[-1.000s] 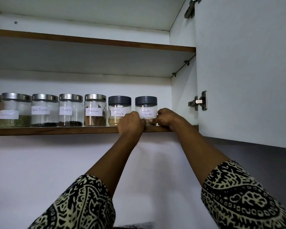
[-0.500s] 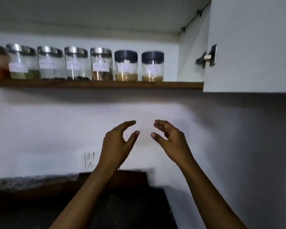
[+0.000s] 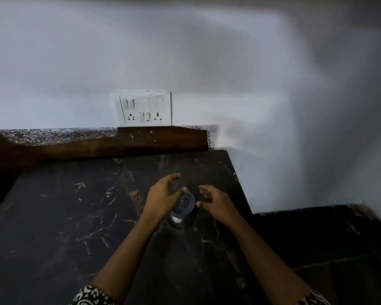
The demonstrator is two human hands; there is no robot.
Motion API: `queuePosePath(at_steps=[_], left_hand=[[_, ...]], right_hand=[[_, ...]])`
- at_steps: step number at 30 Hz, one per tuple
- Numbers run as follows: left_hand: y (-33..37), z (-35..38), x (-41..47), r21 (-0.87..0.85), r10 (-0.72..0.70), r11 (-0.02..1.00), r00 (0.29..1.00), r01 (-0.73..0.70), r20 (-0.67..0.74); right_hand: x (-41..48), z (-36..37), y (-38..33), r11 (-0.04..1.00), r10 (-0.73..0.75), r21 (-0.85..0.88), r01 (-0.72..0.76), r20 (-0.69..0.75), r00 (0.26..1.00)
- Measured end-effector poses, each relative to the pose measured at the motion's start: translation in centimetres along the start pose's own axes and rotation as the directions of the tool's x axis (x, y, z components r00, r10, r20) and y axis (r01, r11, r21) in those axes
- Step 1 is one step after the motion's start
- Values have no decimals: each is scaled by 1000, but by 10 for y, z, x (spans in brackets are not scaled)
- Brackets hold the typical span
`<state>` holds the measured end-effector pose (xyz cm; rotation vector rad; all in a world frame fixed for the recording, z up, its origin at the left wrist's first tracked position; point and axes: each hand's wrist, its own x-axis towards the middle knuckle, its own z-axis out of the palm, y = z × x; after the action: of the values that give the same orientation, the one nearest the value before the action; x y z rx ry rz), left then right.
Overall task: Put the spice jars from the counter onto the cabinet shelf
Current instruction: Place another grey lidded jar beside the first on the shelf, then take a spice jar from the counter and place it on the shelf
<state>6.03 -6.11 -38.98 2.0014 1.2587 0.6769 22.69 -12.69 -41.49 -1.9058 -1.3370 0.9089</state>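
**One spice jar on the counter, flanked by two open hands**

A single spice jar (image 3: 182,209) is seen standing upright on the dark marbled counter (image 3: 75,216), toward the right part of the slab and well short of its far edge. Its long axis is held vertical, so that the grey lid (image 3: 184,203) is turned up toward the camera and the clear glass body is glimpsed only as a pale patch below the lid on the near side. A small dark rectangular mark is carried on the lid's top. What the jar contains cannot be made out, since the picture is blurred.

The left hand (image 3: 163,198) is placed on the left of the jar with the fingers spread and curved; the thumb tip is laid at the lid's far-left rim, though whether real contact is made cannot be told. The right hand (image 3: 216,202) is held on the right of the jar, likewise open and cupped, with one fingertip brought just beside the lid's right rim. Nothing is gripped by either hand. Patterned black-and-white sleeves (image 3: 90,297) are shown at the near edge.

On the white wall (image 3: 185,62) beyond, a switch and socket plate (image 3: 144,108) is mounted just above a brown backsplash strip (image 3: 141,139).
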Motion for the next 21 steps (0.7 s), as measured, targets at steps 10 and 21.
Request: queuePosePath(at_steps=[10,21], left_hand=[[-103,50,-4,-111,-183,967,924,231,335],[-69,18,4,-162,-6,986,983,37,185]], right_hand=[[30,75,68,987,153,30,-158,122,981],[6,45,13,966,88,241,-90,19,996]])
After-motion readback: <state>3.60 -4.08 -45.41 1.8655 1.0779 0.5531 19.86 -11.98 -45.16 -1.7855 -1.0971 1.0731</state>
